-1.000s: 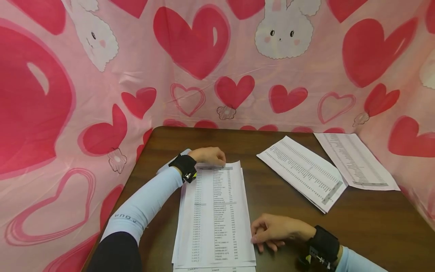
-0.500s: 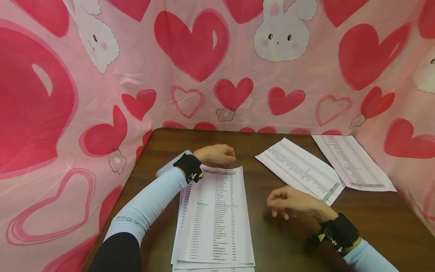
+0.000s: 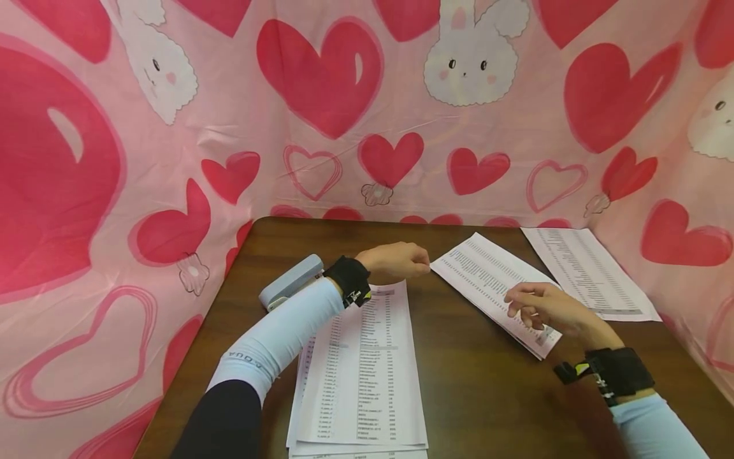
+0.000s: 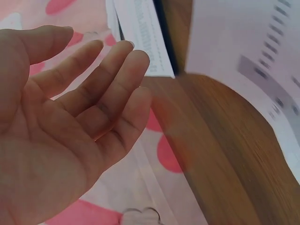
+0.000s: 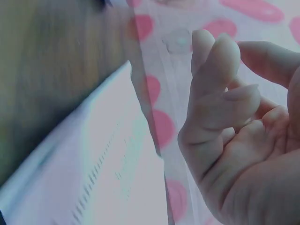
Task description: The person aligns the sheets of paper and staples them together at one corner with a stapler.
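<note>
A stack of printed sheets (image 3: 361,376) lies lengthwise on the brown table (image 3: 470,395) in front of me. My left hand (image 3: 397,261) hovers just past the stack's far end, holding nothing. The left wrist view shows its palm (image 4: 70,126) bare with relaxed, nearly straight fingers. My right hand (image 3: 539,306) hangs over a second set of printed sheets (image 3: 487,277) lying slantwise at mid-right. Its fingers (image 5: 220,108) are loosely curled and hold nothing. I cannot tell whether they touch the paper.
A grey stapler (image 3: 289,282) lies on the table left of my left wrist. Another printed sheet (image 3: 585,268) rests at the far right corner. Pink sheeting with red hearts and white rabbits (image 3: 344,115) walls the table on three sides.
My left hand has lifted off the stack's far end and moved right, uncovering the stapler. My right hand has left the stack's right edge and travelled up-right over the slanted sheets.
</note>
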Motion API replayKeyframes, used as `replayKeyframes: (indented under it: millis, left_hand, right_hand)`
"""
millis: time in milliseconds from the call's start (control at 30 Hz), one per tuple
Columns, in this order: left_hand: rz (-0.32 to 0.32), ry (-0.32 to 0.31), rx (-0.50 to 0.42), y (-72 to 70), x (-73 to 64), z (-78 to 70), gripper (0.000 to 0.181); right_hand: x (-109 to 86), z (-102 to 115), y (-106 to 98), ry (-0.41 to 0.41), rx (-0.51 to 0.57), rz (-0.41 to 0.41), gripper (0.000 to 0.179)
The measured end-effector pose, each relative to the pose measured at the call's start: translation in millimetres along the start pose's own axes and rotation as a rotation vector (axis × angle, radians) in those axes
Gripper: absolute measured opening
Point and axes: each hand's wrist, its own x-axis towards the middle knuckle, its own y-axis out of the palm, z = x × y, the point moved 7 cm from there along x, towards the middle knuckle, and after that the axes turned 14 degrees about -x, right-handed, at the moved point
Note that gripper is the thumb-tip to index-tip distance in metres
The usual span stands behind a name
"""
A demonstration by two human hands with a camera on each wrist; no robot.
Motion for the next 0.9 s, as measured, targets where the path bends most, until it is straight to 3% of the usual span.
replayKeyframes:
  millis: [233, 433, 567, 767, 900]
  left_hand:
    - [-0.013, 0.029, -0.035, 13.2, 17.6, -18.4, 0.024]
    - [0.008, 0.056, 0.022, 29.9, 36.1, -34.0, 0.020]
    - [0.012, 0.065, 0.023, 37.6, 47.5, -40.9, 0.019]
    - [-0.057, 0.012, -0.081, 37.0, 61.9, -32.1, 0.018]
    - [-0.143, -0.060, -0.066, 31.8, 71.9, -14.2, 0.020]
  right_hand:
    - [-15.6, -22, -34, 0.085, 0.079, -0.096, 0.025]
    - [-28.6, -45, -50, 0.123, 0.211, -0.143, 0.028]
    - [-40.5, -62, -59, 0.197, 0.194, -0.194, 0.028]
    - [-51.5, -82, -67, 0.302, 0.154, -0.216, 0.027]
    - [-55.7, -88, -70, 0.322, 0.118, -0.234, 0.025]
